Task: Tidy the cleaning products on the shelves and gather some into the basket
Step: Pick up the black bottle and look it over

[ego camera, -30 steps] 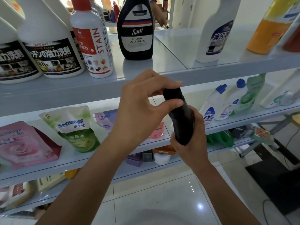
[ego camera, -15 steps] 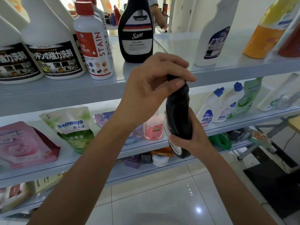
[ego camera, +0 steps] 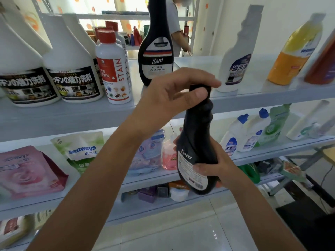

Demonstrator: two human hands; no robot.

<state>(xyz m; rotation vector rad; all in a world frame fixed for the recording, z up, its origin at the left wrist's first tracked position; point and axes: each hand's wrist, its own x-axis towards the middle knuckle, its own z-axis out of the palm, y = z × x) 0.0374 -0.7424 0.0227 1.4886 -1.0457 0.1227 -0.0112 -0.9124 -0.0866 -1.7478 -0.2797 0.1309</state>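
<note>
Since the earlier frame I had raised the black bottle (ego camera: 196, 142) until its cap stood level with the top shelf (ego camera: 72, 113). My left hand (ego camera: 174, 95) pinched the cap; my right hand (ego camera: 213, 167) gripped the lower body. Step judged: shelving. Next: lift it clear of the edge and stand it beside the matching bottle (ego camera: 155, 57).

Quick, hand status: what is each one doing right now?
Left hand: closed, gripping the top of the tall black plastic Sam bottle.
Right hand: closed, holding the same bottle's lower body.
</note>
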